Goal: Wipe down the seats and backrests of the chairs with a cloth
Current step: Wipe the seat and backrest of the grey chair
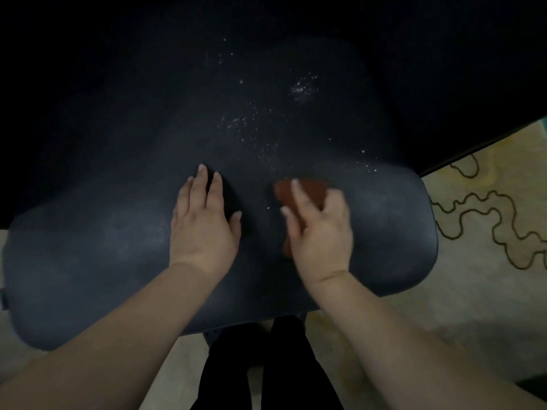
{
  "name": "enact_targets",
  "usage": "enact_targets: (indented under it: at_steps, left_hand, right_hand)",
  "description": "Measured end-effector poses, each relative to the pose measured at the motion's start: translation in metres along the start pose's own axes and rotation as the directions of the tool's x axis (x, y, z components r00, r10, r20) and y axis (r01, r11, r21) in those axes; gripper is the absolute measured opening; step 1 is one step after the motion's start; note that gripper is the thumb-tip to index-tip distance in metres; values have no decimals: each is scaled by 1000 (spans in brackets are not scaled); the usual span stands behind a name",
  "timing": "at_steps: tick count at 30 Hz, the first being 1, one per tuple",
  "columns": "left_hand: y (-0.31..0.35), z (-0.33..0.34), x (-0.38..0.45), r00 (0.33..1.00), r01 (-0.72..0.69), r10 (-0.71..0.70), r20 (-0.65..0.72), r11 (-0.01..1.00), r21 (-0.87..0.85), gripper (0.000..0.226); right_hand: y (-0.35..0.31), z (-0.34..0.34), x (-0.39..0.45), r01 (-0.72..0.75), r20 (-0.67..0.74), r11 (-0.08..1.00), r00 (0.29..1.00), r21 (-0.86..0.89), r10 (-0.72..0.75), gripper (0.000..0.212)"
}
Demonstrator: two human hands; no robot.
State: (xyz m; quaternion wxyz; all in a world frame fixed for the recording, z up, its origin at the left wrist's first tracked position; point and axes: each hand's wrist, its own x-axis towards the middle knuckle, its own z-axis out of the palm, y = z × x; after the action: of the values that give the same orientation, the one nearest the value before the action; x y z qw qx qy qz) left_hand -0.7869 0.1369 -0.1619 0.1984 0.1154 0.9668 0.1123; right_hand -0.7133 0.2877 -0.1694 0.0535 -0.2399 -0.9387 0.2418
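A dark blue-grey chair seat [97,261] fills the middle of the head view, with white specks of dust [260,122] scattered over its far half. My left hand [204,223] lies flat on the seat, fingers together, holding nothing. My right hand [319,229] presses a reddish-brown cloth [310,189] against the seat just right of centre; the hand is blurred. Most of the cloth is hidden under my fingers and palm.
A pale carpet [479,276] with dark wavy lines lies to the right of the chair. My dark trouser legs [266,365] stand below the seat's near edge. Beyond the seat everything is black, and I cannot make out the backrest.
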Motion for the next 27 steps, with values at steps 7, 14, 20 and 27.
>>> enact_targets:
  at_steps: [7,14,20,27]
  left_hand:
    - [1,0,2,1000,6,-6,-2,1000,-20,67]
    - [-2,-1,2,1000,-7,8,8,999,-39,65]
    - [-9,-2,0,999,-39,38,-10,997,-65,60]
    - [-21,-7,-2,1000,-16,16,-10,998,-54,62]
  right_hand:
    - [2,6,32,-75,-8,997,997,-32,75,44]
    - [-23,12,-16,203,116,979,972,15,-203,44]
    - [-3,8,32,-129,-48,991,991,-25,127,44]
    - [-24,11,-9,378,177,925,912,-19,-369,45]
